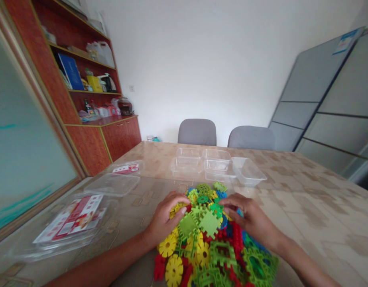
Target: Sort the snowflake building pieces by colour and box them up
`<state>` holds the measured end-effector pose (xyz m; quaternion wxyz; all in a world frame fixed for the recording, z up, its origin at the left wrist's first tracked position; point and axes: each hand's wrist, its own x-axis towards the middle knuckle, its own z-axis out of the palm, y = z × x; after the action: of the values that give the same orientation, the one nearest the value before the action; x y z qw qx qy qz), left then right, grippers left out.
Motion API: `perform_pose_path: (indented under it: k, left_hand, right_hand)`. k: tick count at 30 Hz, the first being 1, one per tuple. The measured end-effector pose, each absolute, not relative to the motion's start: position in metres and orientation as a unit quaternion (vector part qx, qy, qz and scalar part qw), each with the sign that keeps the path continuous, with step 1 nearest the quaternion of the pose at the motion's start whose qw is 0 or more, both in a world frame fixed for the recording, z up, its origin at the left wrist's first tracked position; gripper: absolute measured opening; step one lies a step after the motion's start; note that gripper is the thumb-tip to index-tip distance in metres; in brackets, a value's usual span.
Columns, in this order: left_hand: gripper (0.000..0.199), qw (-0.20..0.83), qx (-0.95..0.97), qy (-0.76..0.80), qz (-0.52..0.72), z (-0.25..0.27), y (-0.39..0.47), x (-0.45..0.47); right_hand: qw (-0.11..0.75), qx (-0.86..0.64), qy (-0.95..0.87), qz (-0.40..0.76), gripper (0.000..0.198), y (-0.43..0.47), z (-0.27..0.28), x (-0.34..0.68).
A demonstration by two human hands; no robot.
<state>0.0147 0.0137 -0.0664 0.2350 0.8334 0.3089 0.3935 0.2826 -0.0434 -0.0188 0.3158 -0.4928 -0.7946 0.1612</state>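
Observation:
A heap of plastic building pieces lies in front of me, in yellow, green, red and blue. My left hand is over the heap's left side, and a small red piece shows between its thumb and fingertips. My right hand reaches in from the other side with fingers curved and apart. Its fingertips are beside a green gear-like piece; whether they touch it I cannot make out. Between the hands sit light-green square pieces with notched edges. Yellow flower-shaped discs lie nearer to me.
Several clear plastic tubs stand beyond the heap, one tub set askew. Clear lids and stacked packs with red-and-white labels lie at left. Two grey chairs are at the table's far edge.

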Motion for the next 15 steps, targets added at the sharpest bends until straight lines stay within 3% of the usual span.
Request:
perform_pose_path:
  k: [6,10,15]
  left_hand:
    - [0.015,0.181,0.891,0.232,0.345,-0.060,0.010,0.014]
    - [0.019,0.153,0.903,0.235,0.327,-0.059,0.011,0.014]
    - [0.019,0.155,0.900,0.208,0.349,-0.047,-0.002,0.016]
  right_hand:
    - [0.255,-0.445,-0.853,0.093,0.041,-0.054,-0.024,0.263]
    - [0.237,-0.488,-0.839,0.050,0.037,-0.049,-0.028,0.271]
    - [0.224,-0.480,-0.845,0.075,0.036,-0.056,-0.009,0.286]
